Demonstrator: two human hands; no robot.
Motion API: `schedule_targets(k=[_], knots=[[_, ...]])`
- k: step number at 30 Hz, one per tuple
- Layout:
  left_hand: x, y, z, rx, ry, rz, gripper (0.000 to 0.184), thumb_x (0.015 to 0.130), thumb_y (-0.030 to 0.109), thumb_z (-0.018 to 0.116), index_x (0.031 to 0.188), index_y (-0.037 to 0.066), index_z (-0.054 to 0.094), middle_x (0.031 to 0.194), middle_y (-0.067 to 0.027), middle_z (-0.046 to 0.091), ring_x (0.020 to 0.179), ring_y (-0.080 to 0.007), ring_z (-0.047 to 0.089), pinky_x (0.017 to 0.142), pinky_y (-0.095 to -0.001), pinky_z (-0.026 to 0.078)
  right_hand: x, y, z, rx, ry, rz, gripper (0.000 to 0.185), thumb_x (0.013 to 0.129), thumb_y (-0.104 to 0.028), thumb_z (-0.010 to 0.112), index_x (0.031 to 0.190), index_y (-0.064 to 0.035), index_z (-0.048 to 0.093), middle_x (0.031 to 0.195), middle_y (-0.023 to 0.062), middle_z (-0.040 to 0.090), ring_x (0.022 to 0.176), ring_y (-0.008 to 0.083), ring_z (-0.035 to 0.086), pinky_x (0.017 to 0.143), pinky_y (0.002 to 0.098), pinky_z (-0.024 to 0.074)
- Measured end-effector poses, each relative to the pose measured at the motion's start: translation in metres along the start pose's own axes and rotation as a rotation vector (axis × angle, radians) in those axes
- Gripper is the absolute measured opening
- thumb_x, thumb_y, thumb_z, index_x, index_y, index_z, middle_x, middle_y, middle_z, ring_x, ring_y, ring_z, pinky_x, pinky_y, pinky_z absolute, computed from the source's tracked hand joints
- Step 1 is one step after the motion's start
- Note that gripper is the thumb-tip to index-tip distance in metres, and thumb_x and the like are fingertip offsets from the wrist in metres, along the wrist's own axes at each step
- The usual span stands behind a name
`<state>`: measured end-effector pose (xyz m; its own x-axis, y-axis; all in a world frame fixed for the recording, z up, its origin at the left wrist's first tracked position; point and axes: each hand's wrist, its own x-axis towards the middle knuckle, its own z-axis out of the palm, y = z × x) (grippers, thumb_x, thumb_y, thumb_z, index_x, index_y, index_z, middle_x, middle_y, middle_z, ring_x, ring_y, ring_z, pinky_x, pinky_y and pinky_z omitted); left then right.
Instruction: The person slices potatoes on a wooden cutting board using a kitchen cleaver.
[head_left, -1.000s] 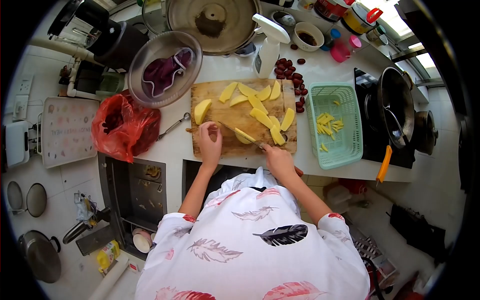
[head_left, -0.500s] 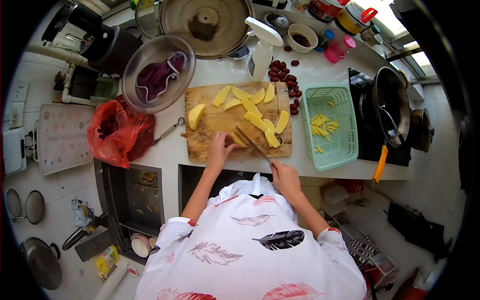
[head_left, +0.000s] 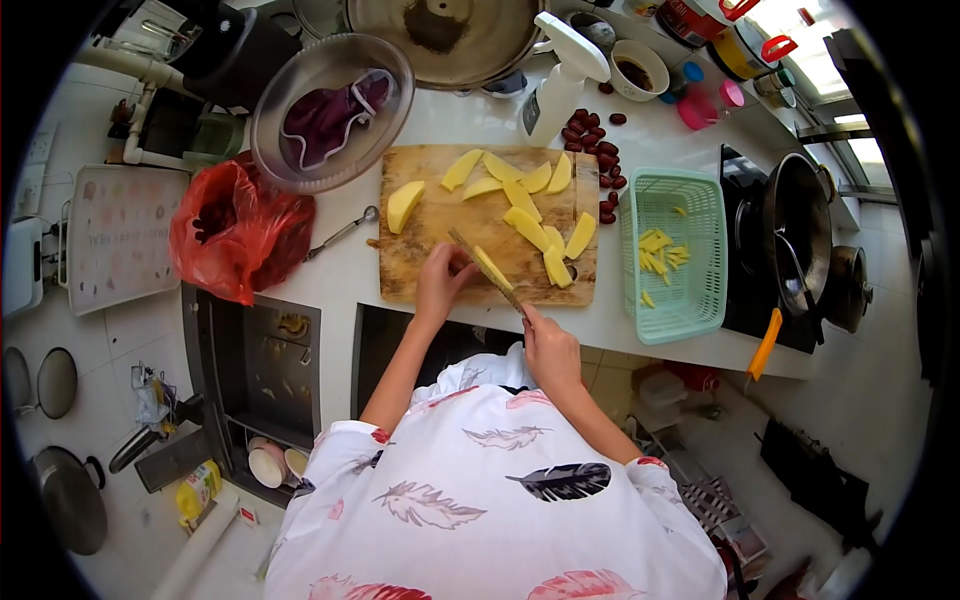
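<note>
My right hand (head_left: 552, 350) grips the handle of a knife (head_left: 487, 272), whose blade slants up and left over the lower middle of the wooden cutting board (head_left: 420, 265). To the blade's left, my left hand (head_left: 440, 285) has its fingers bent and pressed together on a potato piece, mostly hidden by fingers and blade. A thin yellow potato strip (head_left: 494, 268) lies along the blade's right side. Several potato slices (head_left: 522, 200) are spread across the board's upper right. One thicker potato wedge (head_left: 404, 206) sits apart at the upper left.
Right of the board, a green basket (head_left: 675, 318) contains potato strips (head_left: 655, 255). Red dates (head_left: 590, 135) and a white spray bottle (head_left: 552, 100) stand behind. Leftward are a red plastic bag (head_left: 235, 245), a measuring spoon (head_left: 345, 232) and a bowl with purple cloth (head_left: 395, 125). A wok (head_left: 790, 210) occupies the stove.
The knife has moved left against the potato piece, and a strip now shows on its right side. My right hand has shifted slightly left. The whole view has also shifted.
</note>
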<state>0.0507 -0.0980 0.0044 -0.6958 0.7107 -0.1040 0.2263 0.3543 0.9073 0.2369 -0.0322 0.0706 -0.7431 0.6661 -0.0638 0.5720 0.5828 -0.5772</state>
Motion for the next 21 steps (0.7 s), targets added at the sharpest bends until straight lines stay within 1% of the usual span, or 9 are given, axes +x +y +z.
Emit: schedule_targets(k=[2,4,6,11,14,16,21], knots=[[-0.0012,-0.0086,0.0021,0.015,0.003,0.008,0.021,0.070,0.000,0.071,0.081,-0.001,0.053,0.074,-0.0093,0.052,0.060,-0.0192,0.052,0.056,-0.0290,0.044,-0.0026,-0.0009,0.0019,-0.013,-0.013,-0.009,0.027,0.082,-0.008,0.057,0.109,-0.0073,0.056,0.066,0.0177,0.057,0.055,0.0359,0.057,0.050,0.0437,0.0476],[-0.0013,-0.0116,0.0025,0.031,0.003,0.019,0.021,0.069,-0.001,0.070,0.079,-0.001,0.052,0.073,-0.0097,0.051,0.060,-0.0202,0.053,0.056,-0.0294,0.044,-0.0046,-0.0033,0.0029,-0.066,-0.036,0.042,0.027,0.081,-0.008,0.059,0.108,-0.0091,0.059,0.068,0.0157,0.058,0.057,0.0346,0.058,0.052,0.0420,0.0469],[-0.0002,-0.0125,0.0032,0.001,-0.011,0.002,0.020,0.069,-0.002,0.069,0.078,-0.001,0.051,0.073,-0.0108,0.051,0.060,-0.0215,0.053,0.055,-0.0302,0.044,-0.0054,-0.0031,0.0046,-0.072,-0.041,0.052,0.027,0.081,-0.008,0.059,0.109,-0.0090,0.058,0.068,0.0158,0.058,0.057,0.0346,0.058,0.052,0.0420,0.0470],[0.0008,-0.0118,0.0020,0.019,-0.009,-0.005,0.021,0.069,-0.001,0.070,0.079,-0.001,0.052,0.072,-0.0105,0.052,0.061,-0.0217,0.054,0.056,-0.0302,0.044,-0.0067,-0.0054,0.0062,-0.075,-0.041,0.069,0.028,0.081,-0.007,0.059,0.109,-0.0085,0.058,0.068,0.0161,0.058,0.057,0.0347,0.058,0.051,0.0420,0.0471],[0.0016,-0.0052,0.0000,0.052,-0.008,-0.003,0.021,0.068,-0.001,0.071,0.079,-0.001,0.053,0.072,-0.0102,0.052,0.061,-0.0216,0.055,0.056,-0.0301,0.044,-0.0069,-0.0056,0.0074,-0.071,-0.050,0.081,0.028,0.081,-0.007,0.058,0.109,-0.0078,0.057,0.069,0.0163,0.058,0.056,0.0348,0.058,0.051,0.0423,0.0471],[0.0016,-0.0051,0.0001,0.061,-0.007,-0.005,0.021,0.068,-0.001,0.071,0.079,-0.001,0.053,0.072,-0.0100,0.052,0.061,-0.0214,0.055,0.056,-0.0300,0.045,-0.0074,-0.0053,0.0079,-0.075,-0.050,0.042,0.032,0.079,-0.004,0.058,0.111,-0.0040,0.053,0.067,0.0174,0.056,0.054,0.0352,0.058,0.049,0.0432,0.0482],[0.0034,-0.0067,-0.0012,0.064,-0.022,-0.005,0.021,0.068,0.001,0.072,0.080,0.000,0.054,0.071,-0.0096,0.053,0.060,-0.0202,0.055,0.055,-0.0293,0.045,-0.0058,-0.0074,0.0094,-0.073,-0.066,0.067,0.027,0.079,-0.003,0.056,0.105,-0.0035,0.053,0.067,0.0175,0.056,0.055,0.0353,0.058,0.049,0.0435,0.0483]])
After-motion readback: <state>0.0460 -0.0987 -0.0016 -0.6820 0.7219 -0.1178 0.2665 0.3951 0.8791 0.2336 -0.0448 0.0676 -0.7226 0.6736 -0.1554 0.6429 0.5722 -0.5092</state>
